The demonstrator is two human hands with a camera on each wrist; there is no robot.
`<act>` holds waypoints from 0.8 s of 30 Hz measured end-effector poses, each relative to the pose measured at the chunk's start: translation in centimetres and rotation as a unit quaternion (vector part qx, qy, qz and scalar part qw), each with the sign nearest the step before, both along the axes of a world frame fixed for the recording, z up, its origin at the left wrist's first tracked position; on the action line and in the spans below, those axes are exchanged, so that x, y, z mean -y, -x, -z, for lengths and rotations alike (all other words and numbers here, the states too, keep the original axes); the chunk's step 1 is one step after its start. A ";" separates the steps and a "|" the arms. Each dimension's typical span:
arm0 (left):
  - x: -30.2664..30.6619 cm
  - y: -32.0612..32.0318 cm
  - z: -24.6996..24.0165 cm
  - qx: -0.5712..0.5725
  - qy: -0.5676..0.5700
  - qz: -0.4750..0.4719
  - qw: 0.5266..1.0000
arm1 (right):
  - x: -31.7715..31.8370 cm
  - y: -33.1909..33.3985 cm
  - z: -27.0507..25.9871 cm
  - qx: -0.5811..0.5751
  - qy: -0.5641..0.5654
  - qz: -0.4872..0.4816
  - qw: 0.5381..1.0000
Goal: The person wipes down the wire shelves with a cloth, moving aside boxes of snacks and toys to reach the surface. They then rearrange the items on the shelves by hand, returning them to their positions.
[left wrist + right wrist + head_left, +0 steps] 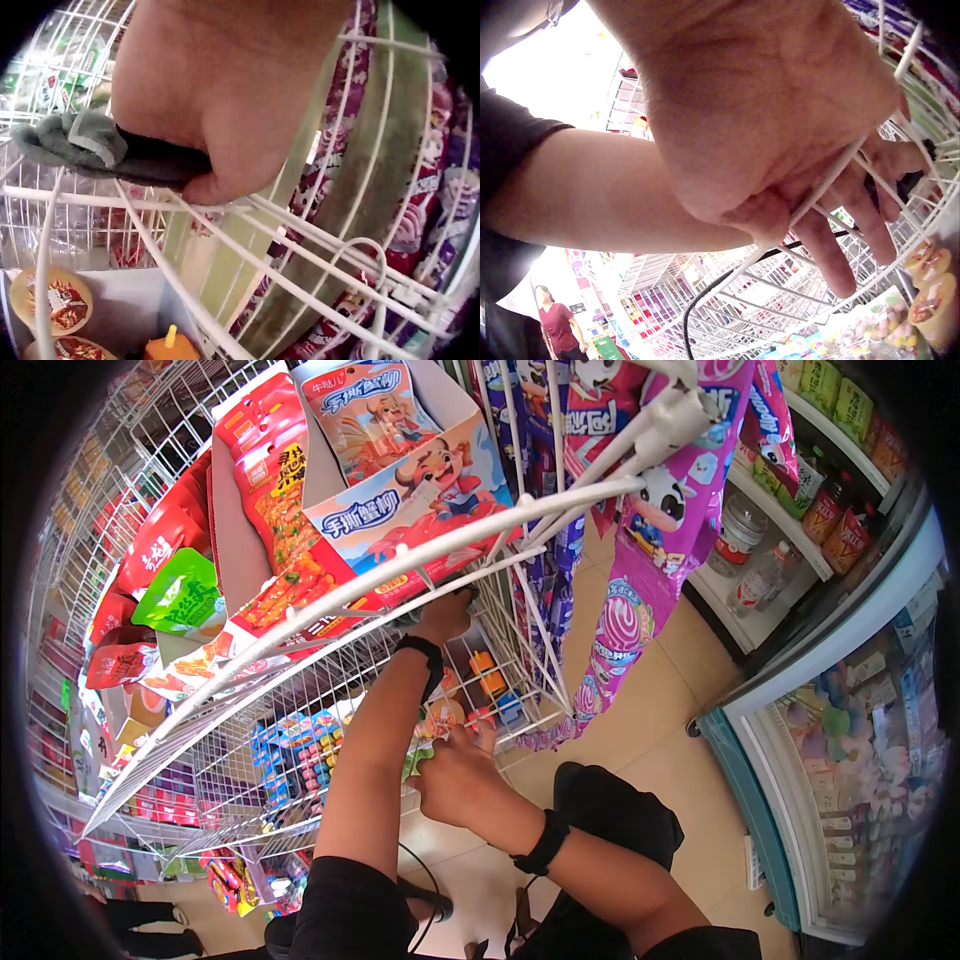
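A grey-green cloth [90, 146] is gripped in the left hand [217, 90], over the white wire rack [277, 274]. From the head view, this left hand [445, 618] is below the printed snack box [420, 500], inside the wire frame. The right hand [460, 785] is lower, at the rim of the lower wire basket. Seen from the right wrist, the right hand [772, 112] holds that basket's rim [821, 187], thumb on one side and fingers [829, 259] extended through the wires. The left palm is hidden.
Purple snack packs [640, 570] hang in strips beside the rack. Tubs with orange labels [60, 300] and an orange item [171, 349] lie in the lower basket. A glass-topped freezer [770, 800] stands at the right. A person in red [557, 322] is in the background.
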State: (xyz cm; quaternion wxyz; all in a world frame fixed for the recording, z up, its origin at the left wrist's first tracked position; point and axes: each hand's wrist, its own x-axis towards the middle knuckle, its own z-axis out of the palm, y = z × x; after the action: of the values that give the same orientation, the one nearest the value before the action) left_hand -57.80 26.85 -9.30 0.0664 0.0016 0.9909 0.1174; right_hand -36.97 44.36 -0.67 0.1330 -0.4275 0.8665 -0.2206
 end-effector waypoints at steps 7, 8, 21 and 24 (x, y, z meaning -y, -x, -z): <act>1.1 0.3 0.2 0.066 0.028 0.094 0.993 | -0.1 0.0 -0.3 0.016 -0.018 -0.001 1.000; 1.4 0.3 0.6 0.066 0.028 0.093 0.993 | -0.1 0.0 -0.4 0.015 -0.019 -0.002 1.000; 2.0 -3.7 -2.1 0.024 -0.341 0.053 0.938 | 0.3 0.3 0.4 0.033 -0.039 -0.014 0.999; 7.1 -2.7 -0.2 -0.367 -0.421 -0.075 0.826 | 0.2 0.2 0.5 0.027 -0.036 -0.016 0.999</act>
State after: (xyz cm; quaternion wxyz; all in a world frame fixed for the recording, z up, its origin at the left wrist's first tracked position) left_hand -55.15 19.77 -9.10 -0.3187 -0.0016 0.7935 0.5184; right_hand -37.18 44.11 -1.14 0.1751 -0.4302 0.8631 -0.1983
